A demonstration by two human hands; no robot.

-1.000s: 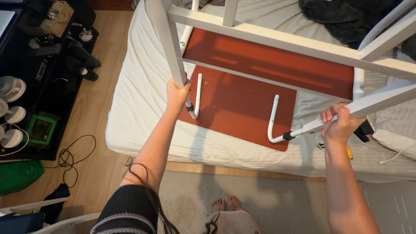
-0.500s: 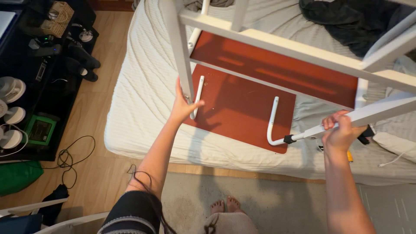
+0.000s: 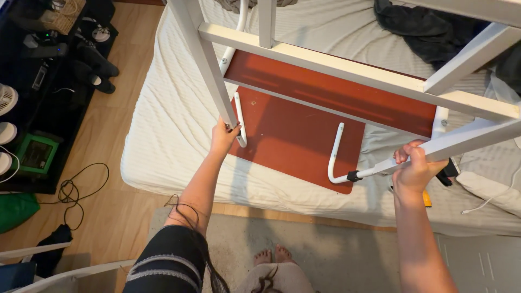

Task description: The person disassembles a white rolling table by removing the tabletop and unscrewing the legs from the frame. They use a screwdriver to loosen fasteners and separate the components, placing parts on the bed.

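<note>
A white metal frame (image 3: 347,68) with reddish-brown shelf boards (image 3: 304,133) lies tipped over a bed. My left hand (image 3: 223,135) grips the lower end of the frame's left leg (image 3: 209,70). My right hand (image 3: 417,167) is closed around the right leg (image 3: 461,142), just above its black foot cap (image 3: 353,176). Two curved white tubes (image 3: 335,154) rest on the lower board between my hands.
The bed (image 3: 173,125) has a cream ribbed cover, and dark clothes (image 3: 429,30) lie at its top right. A black low shelf (image 3: 43,81) with small fans and gadgets stands at the left. Cables (image 3: 76,190) lie on the wooden floor. My bare feet (image 3: 274,254) stand on a rug.
My left hand went from a full grip to an open palm against the leg, then closed on the leg's end again. The frame shifted slightly left. My right hand kept its grip.
</note>
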